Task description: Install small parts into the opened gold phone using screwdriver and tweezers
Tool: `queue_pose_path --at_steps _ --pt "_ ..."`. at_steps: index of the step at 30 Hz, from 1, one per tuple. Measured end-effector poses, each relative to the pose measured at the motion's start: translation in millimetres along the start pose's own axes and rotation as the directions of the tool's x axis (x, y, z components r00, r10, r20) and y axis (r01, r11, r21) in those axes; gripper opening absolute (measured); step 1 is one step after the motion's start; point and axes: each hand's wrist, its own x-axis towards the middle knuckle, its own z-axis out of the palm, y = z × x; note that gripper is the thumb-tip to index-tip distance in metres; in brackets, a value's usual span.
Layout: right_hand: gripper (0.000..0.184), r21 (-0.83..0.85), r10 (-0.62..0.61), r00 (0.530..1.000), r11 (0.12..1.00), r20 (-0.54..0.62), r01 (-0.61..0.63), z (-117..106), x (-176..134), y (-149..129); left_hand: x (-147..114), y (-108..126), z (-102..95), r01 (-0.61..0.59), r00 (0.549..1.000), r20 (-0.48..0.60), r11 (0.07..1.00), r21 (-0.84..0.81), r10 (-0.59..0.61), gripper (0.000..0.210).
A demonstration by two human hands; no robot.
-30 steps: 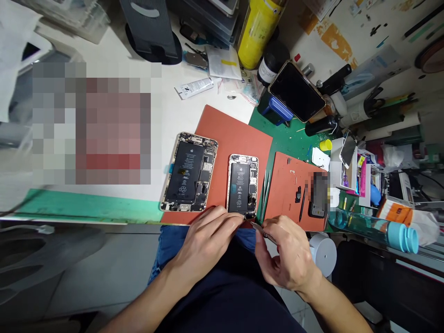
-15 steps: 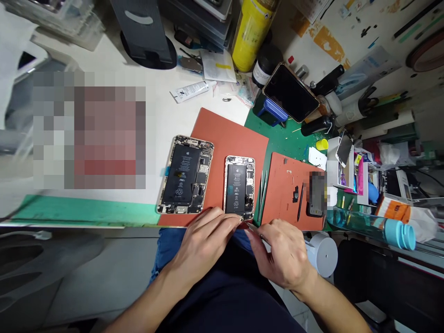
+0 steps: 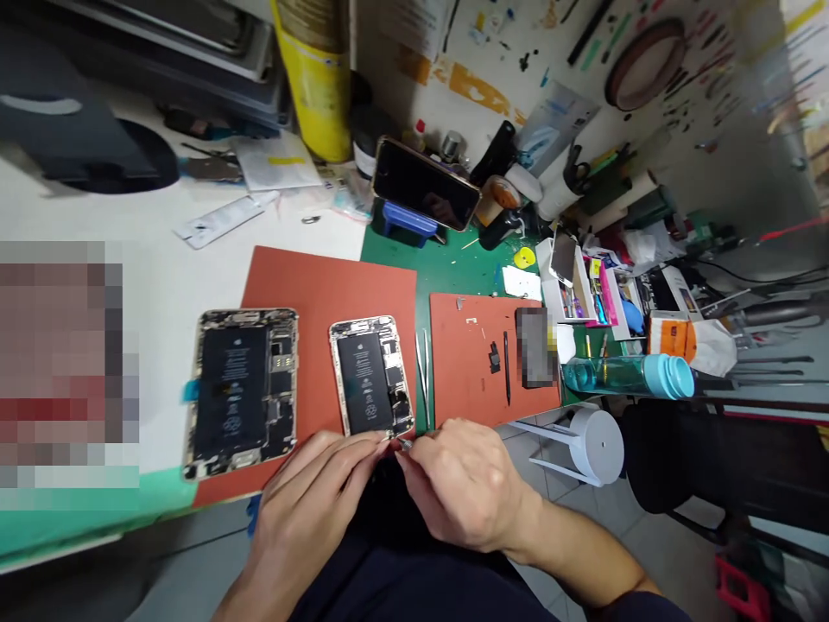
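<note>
My left hand (image 3: 317, 488) is closed in front of the smaller opened phone (image 3: 366, 380), its fingertips pinched together at the phone's lower edge; whatever they hold is too small to make out. Close against them, my right hand (image 3: 463, 484) grips a thin metal tool with a ridged handle (image 3: 406, 444), its tip pointing at the left fingertips. The phone lies on a reddish-brown mat (image 3: 317, 294) with its battery and circuit boards exposed. To the left lies a larger opened phone (image 3: 243, 389), partly on the same mat, untouched.
Metal tweezers (image 3: 423, 380) lie right of the smaller phone. A second mat (image 3: 453, 363) holds small parts, a black stick tool (image 3: 507, 367) and a dark phone (image 3: 536, 345). A blue bottle (image 3: 622, 374) lies at the right edge. Behind stands a propped phone (image 3: 424, 184).
The view has swung to the right, so the bench appears further left. Both hands keep the same pinched hold together at the smaller phone's lower edge.
</note>
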Motion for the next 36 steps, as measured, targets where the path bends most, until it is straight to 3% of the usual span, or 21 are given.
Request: queue_pose_path --at_steps 2,3,6,8,17,23,25,28,31,36 --pt "0.011 0.031 0.141 0.981 0.99 -0.133 -0.138 -4 -7 8 -1 -2 0.4 -0.038 0.999 0.01 0.998 0.054 0.037 0.024" --pt "0.012 0.043 0.234 0.945 0.972 -0.228 -0.23 -5 -12 15 -1 -2 0.6 -0.056 0.998 0.011 0.995 0.078 0.055 0.024" --pt "0.018 0.05 0.427 0.765 0.885 -0.483 -0.463 -2 -25 41 -2 -2 0.7 -0.068 0.998 0.007 0.993 0.101 0.068 0.026" --pt "0.018 0.024 0.444 0.705 0.855 -0.553 -0.519 5 -32 58 -2 -1 -0.2 -0.05 0.999 -0.002 0.995 0.085 0.051 0.024" --pt "0.02 -0.057 0.377 0.733 0.869 -0.567 -0.491 39 -34 88 3 4 -8.8 -0.047 0.999 0.005 0.988 0.148 0.047 0.017" --pt "0.021 0.054 0.445 0.689 0.859 -0.572 -0.51 29 -34 76 -1 1 -8.8 0.003 0.999 -0.038 0.986 0.165 0.003 0.019" --pt "0.02 0.301 0.609 0.627 0.79 -0.486 -0.534 19 -35 58 -1 3 -7.7 0.057 0.997 -0.05 0.988 0.144 -0.051 0.019" --pt "0.023 0.715 0.84 0.527 0.447 -0.128 -0.538 8 -36 29 0 8 -5.8 0.113 0.993 -0.042 0.987 0.112 -0.109 0.016" --pt "0.027 0.811 0.869 0.483 0.201 0.111 -0.549 7 -39 12 1 11 -4.7 0.126 0.992 -0.036 0.99 0.065 -0.123 0.018" --pt "0.031 0.828 0.866 0.419 0.009 0.274 -0.561 21 -41 6 -3 10 -3.4 0.122 0.992 -0.007 0.988 -0.097 -0.124 0.021"
